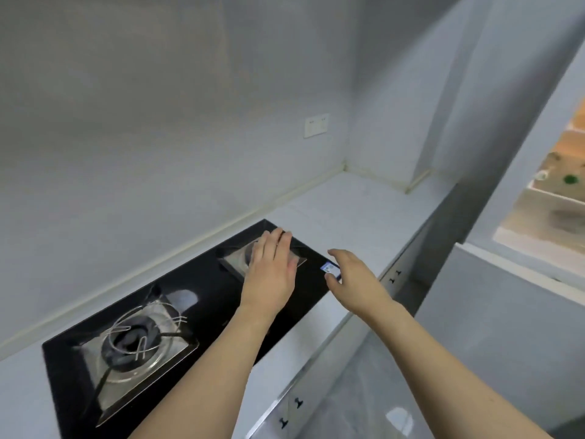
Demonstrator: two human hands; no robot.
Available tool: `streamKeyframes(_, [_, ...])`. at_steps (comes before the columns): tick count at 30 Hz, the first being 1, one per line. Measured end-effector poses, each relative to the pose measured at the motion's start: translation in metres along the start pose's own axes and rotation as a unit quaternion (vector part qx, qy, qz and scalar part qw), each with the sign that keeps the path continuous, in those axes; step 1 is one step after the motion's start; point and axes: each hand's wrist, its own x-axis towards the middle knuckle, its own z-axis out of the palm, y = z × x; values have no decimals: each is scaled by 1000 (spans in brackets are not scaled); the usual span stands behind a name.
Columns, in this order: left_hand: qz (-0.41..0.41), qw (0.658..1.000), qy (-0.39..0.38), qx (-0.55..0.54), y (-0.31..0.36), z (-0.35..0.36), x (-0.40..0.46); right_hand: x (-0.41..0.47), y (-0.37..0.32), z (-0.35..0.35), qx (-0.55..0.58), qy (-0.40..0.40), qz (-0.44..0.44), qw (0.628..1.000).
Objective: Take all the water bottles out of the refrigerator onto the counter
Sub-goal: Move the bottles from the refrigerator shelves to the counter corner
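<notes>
I am standing in a home kitchen. Below me a black glass gas hob [221,280] is sunk into a pale counter [357,210], with two burners: one near the hob's left end [133,343] with a wire pan support over it, one toward its right end [250,253]. The counter runs to a corner where plain grey walls meet, and a white socket plate [316,125] sits on the wall above the counter's far edge. Under the front edge are cabinet fronts with small dark handles [297,403]. At the right edge of view a refrigerator [557,198] stands open, its lit shelves blurred.
</notes>
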Motion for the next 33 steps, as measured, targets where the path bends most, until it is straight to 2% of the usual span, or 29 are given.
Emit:
streamKeyframes(10, [119,989,-76,-48,109,103,84,3,139,-66,12,65,117,991])
streamKeyframes(18, [178,967,-127,-130,195,213,180,53,262,-125,-10,91,203,975])
streamKeyframes(23, [219,944,-178,-169,261,271,242,89,332,-174,-33,148,250,956])
streamKeyframes(33, [314,895,-224,-225,411,348,317,97,456,-253,-13,220,341,914])
